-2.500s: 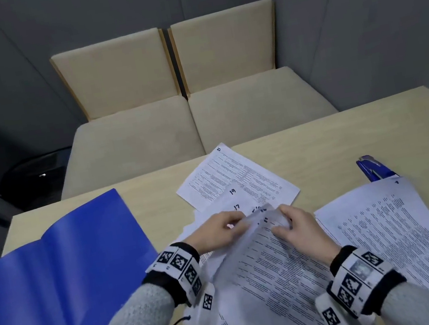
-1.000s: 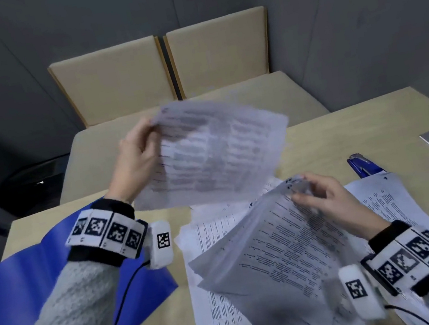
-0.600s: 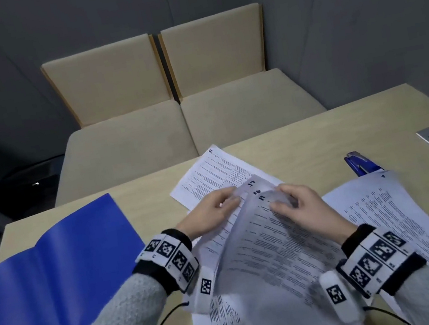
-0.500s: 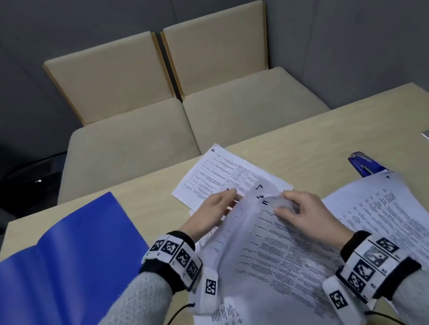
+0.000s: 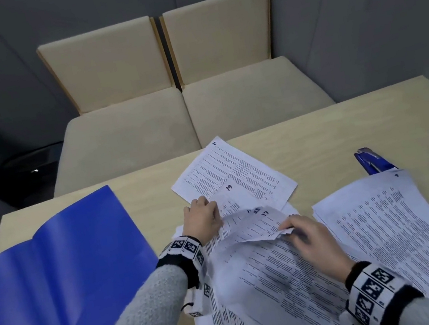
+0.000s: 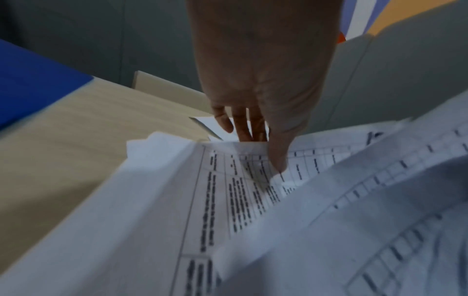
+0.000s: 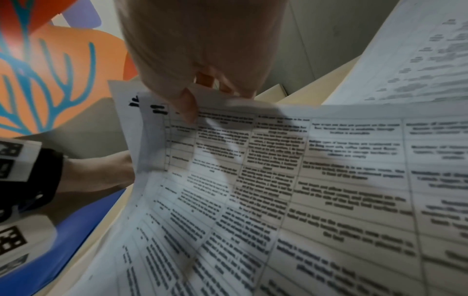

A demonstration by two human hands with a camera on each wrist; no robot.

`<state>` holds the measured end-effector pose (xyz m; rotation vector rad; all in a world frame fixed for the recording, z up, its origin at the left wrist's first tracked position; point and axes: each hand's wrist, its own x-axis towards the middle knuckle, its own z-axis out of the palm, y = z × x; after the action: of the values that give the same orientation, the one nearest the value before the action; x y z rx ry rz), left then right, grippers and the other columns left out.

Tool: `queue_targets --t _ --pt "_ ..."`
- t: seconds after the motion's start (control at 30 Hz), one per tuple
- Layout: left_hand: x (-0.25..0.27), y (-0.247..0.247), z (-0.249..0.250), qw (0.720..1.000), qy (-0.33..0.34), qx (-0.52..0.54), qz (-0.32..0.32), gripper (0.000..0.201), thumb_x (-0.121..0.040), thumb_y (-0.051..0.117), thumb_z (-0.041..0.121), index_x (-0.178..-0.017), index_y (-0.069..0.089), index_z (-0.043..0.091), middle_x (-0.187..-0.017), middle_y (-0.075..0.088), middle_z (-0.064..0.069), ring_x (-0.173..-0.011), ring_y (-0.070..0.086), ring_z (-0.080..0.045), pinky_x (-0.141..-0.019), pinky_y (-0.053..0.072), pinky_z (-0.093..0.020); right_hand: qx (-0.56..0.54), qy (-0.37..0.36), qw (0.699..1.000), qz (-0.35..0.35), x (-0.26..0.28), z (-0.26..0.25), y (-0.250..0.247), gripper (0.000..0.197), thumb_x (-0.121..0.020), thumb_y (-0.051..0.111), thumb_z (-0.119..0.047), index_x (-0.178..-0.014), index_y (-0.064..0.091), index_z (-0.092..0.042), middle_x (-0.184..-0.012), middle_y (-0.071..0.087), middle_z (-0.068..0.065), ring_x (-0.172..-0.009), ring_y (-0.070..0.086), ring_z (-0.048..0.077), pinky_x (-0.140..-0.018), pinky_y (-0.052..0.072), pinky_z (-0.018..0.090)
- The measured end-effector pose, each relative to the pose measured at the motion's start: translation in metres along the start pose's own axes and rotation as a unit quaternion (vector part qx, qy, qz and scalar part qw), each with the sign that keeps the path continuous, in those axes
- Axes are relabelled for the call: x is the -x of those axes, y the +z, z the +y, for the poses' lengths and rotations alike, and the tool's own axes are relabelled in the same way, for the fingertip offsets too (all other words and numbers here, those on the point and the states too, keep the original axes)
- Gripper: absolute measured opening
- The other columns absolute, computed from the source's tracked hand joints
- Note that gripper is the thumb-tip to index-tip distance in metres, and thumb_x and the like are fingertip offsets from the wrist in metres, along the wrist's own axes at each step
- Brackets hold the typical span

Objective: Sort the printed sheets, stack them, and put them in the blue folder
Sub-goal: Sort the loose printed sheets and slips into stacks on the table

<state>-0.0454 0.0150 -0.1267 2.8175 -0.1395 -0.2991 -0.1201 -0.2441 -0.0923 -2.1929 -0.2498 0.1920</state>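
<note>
The right hand [image 5: 311,239] is pinching the top corner of a few sheets [image 5: 250,226] between thumb and fingertips, lifting and curling them back off the middle pile [image 5: 271,281]; the numbers 17 and 25 are showing at the raised corners. The left hand [image 5: 203,217] is gripping the left edge of those same sheets, thumb on top and fingers tucked underneath, as the left wrist view shows. This looks like the sorting step: the person is thumbing through page numbers.

Beyond the hands, sheets marked 19 [image 5: 229,188] and 21 [image 5: 230,171] are lying fanned on the tabletop [image 5: 332,136], and a neater stack [image 5: 408,225] is sitting to the right, part covering a blue stapler [image 5: 372,161]. The blue folder [image 5: 55,276] is lying open at the left, holding no sheets yet.

Next, the person probably needs to read the exposed number, free one sheet without dragging its neighbours, and lay it in order.
</note>
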Motion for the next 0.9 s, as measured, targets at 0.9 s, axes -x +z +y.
queue_targets --t 0.9 --pt "0.029 -0.042 -0.009 0.968 0.158 -0.001 0.193 0.022 -0.090 0.039 0.020 -0.074 0.050 0.007 -0.071 0.051 -0.008 -0.058 0.047 -0.025 -0.050 0.043 -0.036 -0.066 0.025 0.998 -0.003 -0.004 -0.012 -0.004 0.033 -0.085 0.053 0.006 -0.085 0.064 -0.025 -0.087 0.070 -0.009 -0.086 0.067 0.012 -0.072 0.053 0.028"
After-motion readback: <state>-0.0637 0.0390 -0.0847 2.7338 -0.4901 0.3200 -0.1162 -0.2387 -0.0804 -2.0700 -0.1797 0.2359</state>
